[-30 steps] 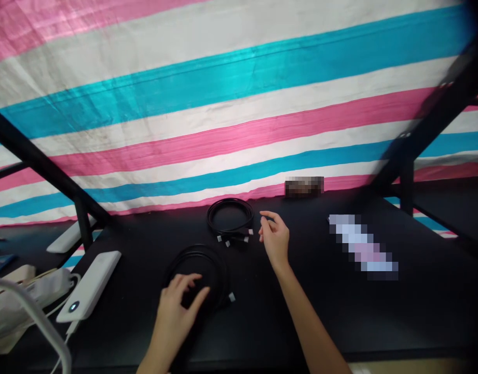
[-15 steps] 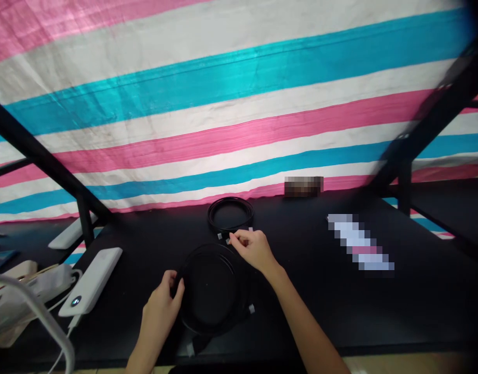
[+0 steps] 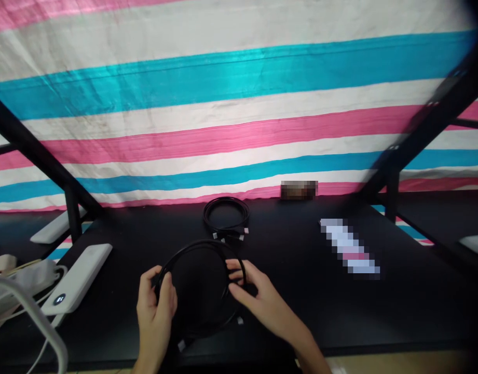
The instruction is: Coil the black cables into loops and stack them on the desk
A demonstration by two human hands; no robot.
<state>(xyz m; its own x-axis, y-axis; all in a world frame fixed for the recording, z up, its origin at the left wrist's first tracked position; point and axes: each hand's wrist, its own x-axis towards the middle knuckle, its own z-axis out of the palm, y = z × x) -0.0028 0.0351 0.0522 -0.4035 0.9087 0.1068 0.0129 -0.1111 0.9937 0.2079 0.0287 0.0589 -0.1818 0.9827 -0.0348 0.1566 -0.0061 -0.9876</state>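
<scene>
A coiled black cable is held upright off the table's front part, between my two hands. My left hand grips its left side, thumb on the near face and fingers behind. At the right side, my right hand has its fingers and thumb curled around strands of the coil. Two pale metal plugs show low on this coil, one at its lower left and one at its lower right. Just beyond lies a second coiled black cable, flat on the table, its plugs facing me.
On the black table, a white power bank with a lit display and plugged-in lead lies left. A white power strip sits farther left. Blurred-out items include a dark block at the back and a pale strip right.
My right hand has moved back from the far cable's plugs to the right side of the near coil. The near coil is now lifted and tilted up. The view has shifted slightly.
</scene>
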